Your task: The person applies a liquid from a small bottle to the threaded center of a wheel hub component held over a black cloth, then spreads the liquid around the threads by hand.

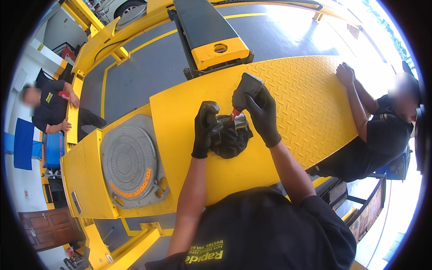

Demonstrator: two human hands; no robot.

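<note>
My left hand, in a black glove, is closed around a metal part with a shiny cylindrical end and a ridged, threaded-looking shaft. My right hand, also gloved in black, grips a dark squeeze bottle tipped downward. The bottle's red nozzle meets the metal part near the inner edge of the cylinder; whether anything flows out is too small to see. Under the part, a crumpled black cloth lies on the yellow platform.
A round grey turntable plate is set into the platform at left. Beyond the platform stands a yellow-and-dark jack beam. One person leans on the platform at right; another stands at a yellow rail at far left.
</note>
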